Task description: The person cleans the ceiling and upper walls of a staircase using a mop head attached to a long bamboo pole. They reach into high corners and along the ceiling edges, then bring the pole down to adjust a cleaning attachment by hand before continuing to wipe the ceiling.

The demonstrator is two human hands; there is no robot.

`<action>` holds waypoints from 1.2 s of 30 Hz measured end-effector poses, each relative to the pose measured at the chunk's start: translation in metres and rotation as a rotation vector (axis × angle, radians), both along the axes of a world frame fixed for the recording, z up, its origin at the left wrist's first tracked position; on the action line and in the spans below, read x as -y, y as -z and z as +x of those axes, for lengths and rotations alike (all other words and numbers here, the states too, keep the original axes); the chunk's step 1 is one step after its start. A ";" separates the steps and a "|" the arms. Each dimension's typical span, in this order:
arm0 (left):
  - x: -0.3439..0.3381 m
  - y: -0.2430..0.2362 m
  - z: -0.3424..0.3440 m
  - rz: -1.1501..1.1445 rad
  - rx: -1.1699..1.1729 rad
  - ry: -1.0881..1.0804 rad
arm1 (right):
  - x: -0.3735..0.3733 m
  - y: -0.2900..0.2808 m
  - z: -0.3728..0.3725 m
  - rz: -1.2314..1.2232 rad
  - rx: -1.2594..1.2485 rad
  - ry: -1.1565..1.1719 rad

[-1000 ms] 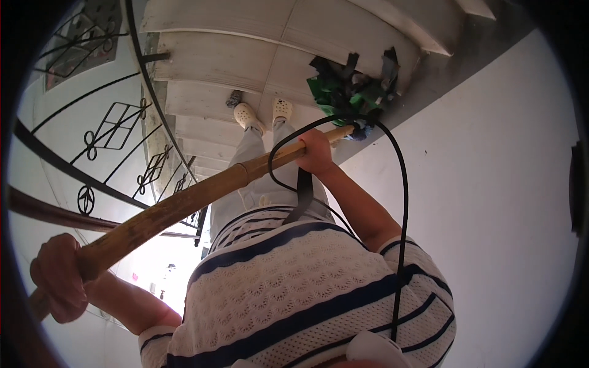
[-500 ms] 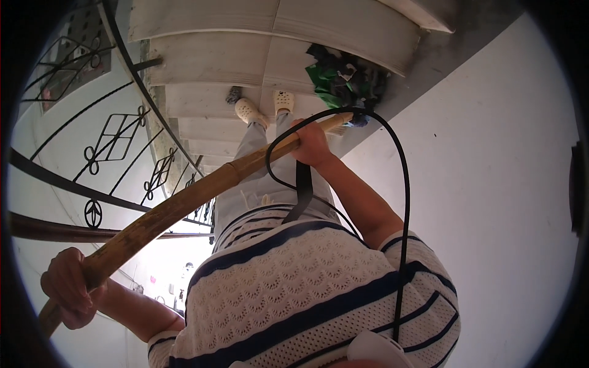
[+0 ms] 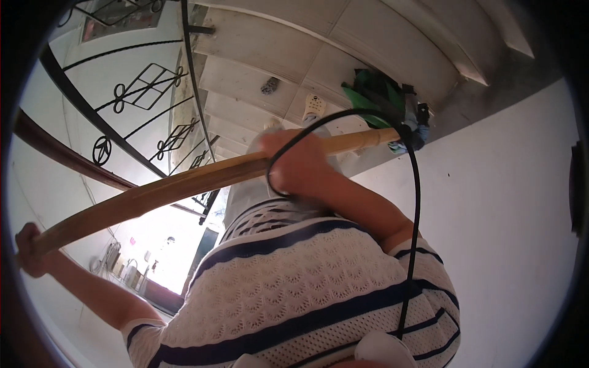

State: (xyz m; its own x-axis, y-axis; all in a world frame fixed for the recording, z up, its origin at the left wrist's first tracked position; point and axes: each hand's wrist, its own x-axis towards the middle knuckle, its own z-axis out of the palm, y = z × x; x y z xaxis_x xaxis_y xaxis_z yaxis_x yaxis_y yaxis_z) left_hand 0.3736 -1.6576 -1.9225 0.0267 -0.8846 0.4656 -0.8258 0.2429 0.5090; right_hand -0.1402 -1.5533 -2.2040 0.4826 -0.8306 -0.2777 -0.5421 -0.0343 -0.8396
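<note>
A long bamboo handle (image 3: 165,190) slants across in front of me, and at its far right end is a mop head of green, black and blue cloth strips (image 3: 383,101). The mop head rests on a stair step against the wall. My left hand (image 3: 34,251) is wrapped round the handle's end at the far left. Nearer the mop head, my right hand (image 3: 297,162) grips the handle, slightly blurred. A loop of black cable (image 3: 408,147) hangs in front of the right hand and hides part of it.
Pale stair steps (image 3: 257,49) climb ahead. A black metal railing (image 3: 116,138) runs on the left, a white wall (image 3: 491,214) on the right. One small grey clump (image 3: 270,85) lies on a step near my cream clogs (image 3: 315,105).
My left hand has gone up and outward with the handle's end, so the handle lies flatter. More handle shows beyond my right hand. The grey clump is now apart from my clogs.
</note>
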 end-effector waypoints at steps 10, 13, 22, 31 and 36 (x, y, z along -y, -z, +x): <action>-0.068 0.144 -0.251 0.560 -1.747 0.229 | -0.061 0.131 -0.142 -0.120 -0.219 0.102; -0.090 0.139 -0.243 0.510 -1.766 0.208 | -0.065 0.133 -0.143 -0.139 -0.205 0.090; -0.149 0.125 -0.203 0.253 -1.647 -0.039 | -0.044 0.143 -0.119 -0.286 -0.133 -0.061; -0.252 0.095 -0.139 -0.010 -1.748 -0.236 | -0.019 0.129 -0.026 -0.283 0.031 -0.260; -0.299 0.140 -0.120 -0.300 -1.949 -0.365 | -0.037 0.145 -0.022 -0.198 -0.072 -0.367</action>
State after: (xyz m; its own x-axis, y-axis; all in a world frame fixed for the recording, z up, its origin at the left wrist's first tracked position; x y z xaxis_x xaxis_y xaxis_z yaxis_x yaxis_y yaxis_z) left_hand 0.2531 -1.3585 -2.0623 0.7111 -0.6355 -0.3009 0.6599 0.4554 0.5976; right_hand -0.1619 -1.5164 -2.3485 0.7415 -0.6482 -0.1733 -0.5207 -0.3929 -0.7579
